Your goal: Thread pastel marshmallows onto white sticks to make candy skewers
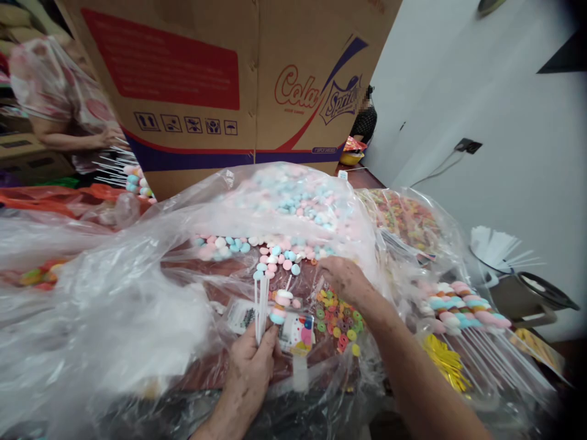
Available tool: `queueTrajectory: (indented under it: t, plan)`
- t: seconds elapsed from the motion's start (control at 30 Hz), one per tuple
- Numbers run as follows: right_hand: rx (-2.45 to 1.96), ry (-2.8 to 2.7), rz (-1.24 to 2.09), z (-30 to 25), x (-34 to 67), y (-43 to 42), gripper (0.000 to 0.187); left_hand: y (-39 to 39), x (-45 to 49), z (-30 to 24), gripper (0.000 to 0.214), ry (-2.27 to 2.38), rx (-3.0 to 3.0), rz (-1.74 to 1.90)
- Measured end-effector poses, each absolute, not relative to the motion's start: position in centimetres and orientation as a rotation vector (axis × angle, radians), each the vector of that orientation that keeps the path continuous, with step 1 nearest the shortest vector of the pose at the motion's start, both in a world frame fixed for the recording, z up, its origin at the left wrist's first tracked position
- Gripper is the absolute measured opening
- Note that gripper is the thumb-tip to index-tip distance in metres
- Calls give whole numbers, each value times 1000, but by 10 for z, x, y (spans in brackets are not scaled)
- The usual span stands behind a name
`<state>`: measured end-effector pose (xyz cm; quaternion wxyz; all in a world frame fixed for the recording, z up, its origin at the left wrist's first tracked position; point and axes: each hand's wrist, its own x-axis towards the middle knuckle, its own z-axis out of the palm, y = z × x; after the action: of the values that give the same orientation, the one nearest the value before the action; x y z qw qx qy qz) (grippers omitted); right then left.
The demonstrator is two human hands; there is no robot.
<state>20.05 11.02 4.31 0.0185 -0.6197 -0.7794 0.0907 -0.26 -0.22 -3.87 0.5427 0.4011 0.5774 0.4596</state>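
My left hand (251,360) is closed around a bunch of thin white sticks (261,302); one stick carries a few stacked pastel candies (279,305). My right hand (343,278) reaches forward with its fingers curled down into the loose pink, blue and white candies (275,253) lying on an opened clear plastic bag (137,293). What its fingertips hold is hidden. Small coloured ring candies (337,321) lie just under my right wrist.
A big Cola carton (220,91) stands behind the candy bags. Finished candy skewers (463,305) lie at the right beside gold twist ties (443,360) and a pot (527,293) with white sticks. Another person (55,104) works at far left, and someone sits at the back.
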Motion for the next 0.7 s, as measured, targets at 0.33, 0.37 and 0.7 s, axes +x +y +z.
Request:
queueTrajectory:
  t: [0.33, 0.37, 0.7]
  plan:
    - [-1947, -2559, 166, 25, 202, 88, 26, -3, -3, -32, 36, 1362, 964, 1069]
    - [-1883, -2500, 228, 25, 201, 88, 26, -3, -3, -31, 36, 1364, 959, 1068]
    - [-1997, -2601, 167, 31, 211, 87, 23, -3, -3, -34, 36, 1382, 975, 1081]
